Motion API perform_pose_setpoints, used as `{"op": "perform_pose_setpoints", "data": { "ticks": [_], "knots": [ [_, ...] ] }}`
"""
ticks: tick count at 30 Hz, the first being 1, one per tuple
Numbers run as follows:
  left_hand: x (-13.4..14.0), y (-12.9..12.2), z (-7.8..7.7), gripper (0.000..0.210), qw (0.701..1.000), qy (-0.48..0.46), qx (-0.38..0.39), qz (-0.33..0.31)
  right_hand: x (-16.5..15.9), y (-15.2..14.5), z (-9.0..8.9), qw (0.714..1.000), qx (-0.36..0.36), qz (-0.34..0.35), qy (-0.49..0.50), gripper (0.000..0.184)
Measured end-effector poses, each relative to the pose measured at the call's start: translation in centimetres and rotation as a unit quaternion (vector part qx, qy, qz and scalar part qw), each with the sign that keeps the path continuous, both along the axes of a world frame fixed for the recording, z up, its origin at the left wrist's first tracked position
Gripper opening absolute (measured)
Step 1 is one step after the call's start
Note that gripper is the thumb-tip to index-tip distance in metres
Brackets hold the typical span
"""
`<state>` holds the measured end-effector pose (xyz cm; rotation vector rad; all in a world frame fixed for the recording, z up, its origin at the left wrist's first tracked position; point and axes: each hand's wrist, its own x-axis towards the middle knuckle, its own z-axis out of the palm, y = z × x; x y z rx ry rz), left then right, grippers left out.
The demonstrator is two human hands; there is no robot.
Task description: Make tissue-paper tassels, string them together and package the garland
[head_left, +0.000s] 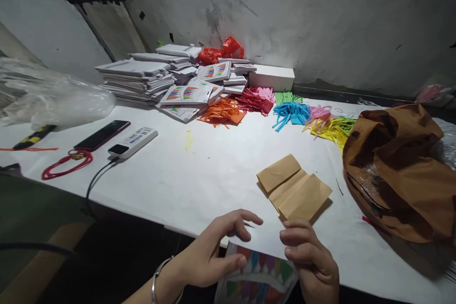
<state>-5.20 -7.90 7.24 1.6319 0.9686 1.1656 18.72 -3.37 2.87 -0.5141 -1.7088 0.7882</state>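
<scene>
A flat box printed with colourful tassels (258,273) is at the table's front edge, below my hands, with its lower part cut off by the frame. My left hand (217,249) hovers over the box's left side, fingers bent and apart, a silver bangle on the wrist. Curled fingers of my right hand (309,256) are at the box's upper right corner and appear to grip it; that thumb is hidden. Just beyond lies a creased, folded piece of brown paper (295,187) on the white tabletop (199,175).
Stacked white boxes (138,78), printed boxes (187,95) and a red plastic bag (231,48) stand at the back. Coloured tassels, including orange (223,113) and blue (294,111), lie alongside. A brown bag (399,171) sits right; a phone (103,135) and cabled white device (135,142) left.
</scene>
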Motion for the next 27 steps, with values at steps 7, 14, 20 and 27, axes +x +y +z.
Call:
{"op": "perform_pose_setpoints", "data": {
  "ticks": [7,14,20,27],
  "knots": [
    [0.6,-0.7,-0.6,0.017,0.999,0.012,-0.031,0.043,2.2,0.9,1.1,0.881,0.374,-0.069,-0.281,0.031],
    [0.8,-0.6,-0.6,0.017,0.997,0.007,-0.048,0.057,2.5,1.1,1.5,0.86,0.405,-0.061,-0.305,0.035],
    [0.9,-0.3,-1.0,0.015,0.995,-0.023,-0.058,0.072,2.4,1.7,2.0,0.889,0.348,-0.016,-0.296,0.035],
    [0.7,-0.3,-1.8,0.014,0.996,-0.042,-0.048,0.06,1.7,1.7,2.8,0.97,0.059,0.029,-0.233,0.027]
  ]
}}
